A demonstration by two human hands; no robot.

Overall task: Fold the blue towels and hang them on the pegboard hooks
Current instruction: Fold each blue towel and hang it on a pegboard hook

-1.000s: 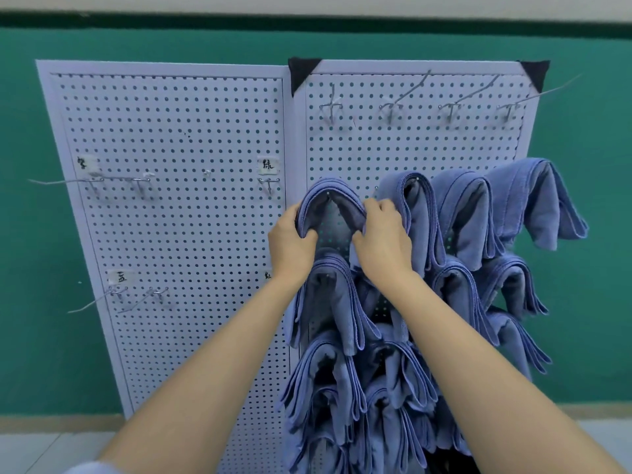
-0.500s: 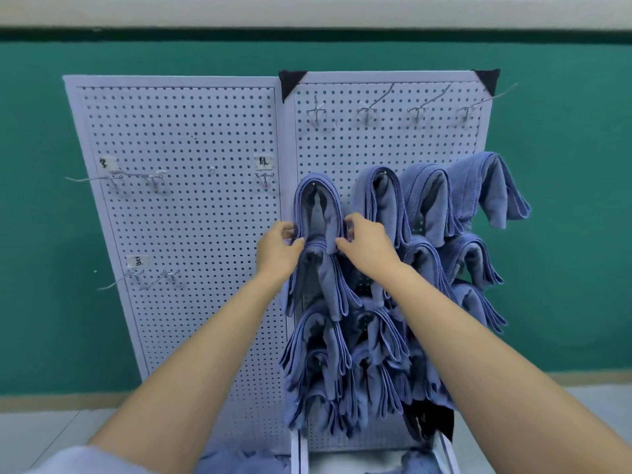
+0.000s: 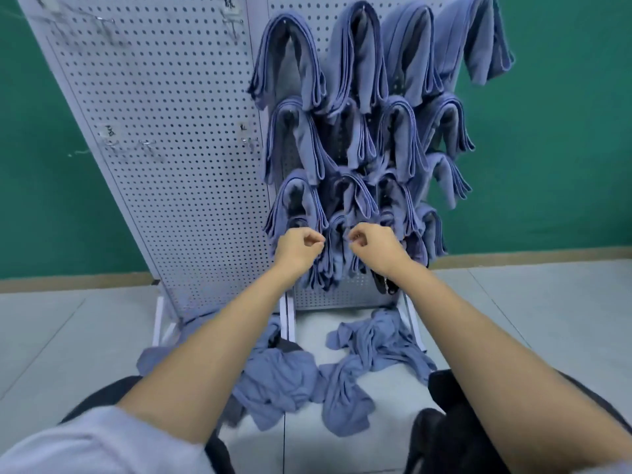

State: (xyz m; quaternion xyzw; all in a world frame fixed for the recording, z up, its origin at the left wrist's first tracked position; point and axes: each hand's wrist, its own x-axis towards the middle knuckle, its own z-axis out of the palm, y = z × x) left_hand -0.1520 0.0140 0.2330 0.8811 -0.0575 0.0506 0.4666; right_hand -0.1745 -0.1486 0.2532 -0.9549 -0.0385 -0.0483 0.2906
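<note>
Several folded blue towels hang in rows on the hooks of the right white pegboard panel. The top-left hung towel drapes over its hook by the panel seam. My left hand and my right hand hover side by side in front of the lowest hung towels, fingers curled, nothing visible in either. Crumpled loose blue towels lie on the floor below, one heap under my left forearm and another at the board's foot.
The left pegboard panel carries only bare wire hooks and small labels. Behind stands a green wall. The floor is pale grey tile. My dark-trousered knees frame the bottom of the view.
Both hands have let go of the top-left hung towel and dropped to the lowest row. The view has tilted down, bringing the floor and loose towels into sight.
</note>
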